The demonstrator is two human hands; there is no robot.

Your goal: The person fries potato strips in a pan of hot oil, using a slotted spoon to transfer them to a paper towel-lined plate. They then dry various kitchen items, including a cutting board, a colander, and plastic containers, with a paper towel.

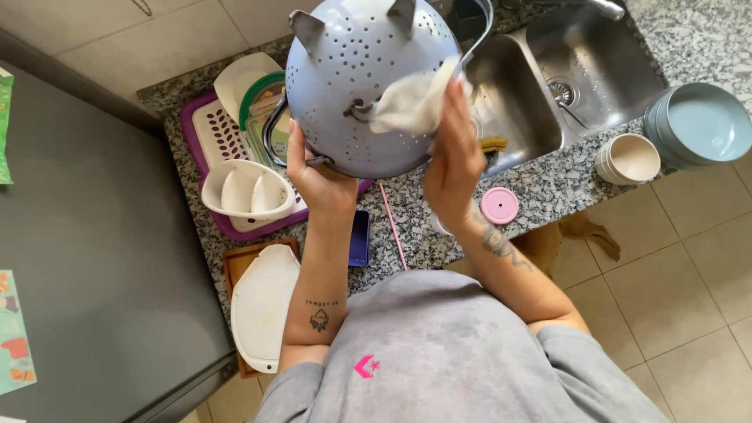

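Head view
Colander: a pale blue colander (352, 70) is held upside down above the counter (548, 188), left of the sink (525, 102); its three small feet point up.
Left hand: the left hand (313, 176) is closed on the colander's dark wire handle at its lower rim.
Right hand: the right hand (454, 157) presses a white cloth (415, 102) against the colander's outer wall, fingers flat over the cloth.
Rack: a purple drying rack (215, 141) sits behind the left hand and holds a white divided dish (247, 192), a green-rimmed lid (262, 102) and a white board (239, 74).
Counter, near: a white tray (262, 305) lies on a wooden board (235, 262); a dark blue phone (359, 237) and a pink straw (392, 223) lie between the arms.
Counter, right: a pink lid (500, 205) lies just beside the right wrist; a cream cup (628, 159) and stacked blue bowls (697, 125) stand to the right of the sink.
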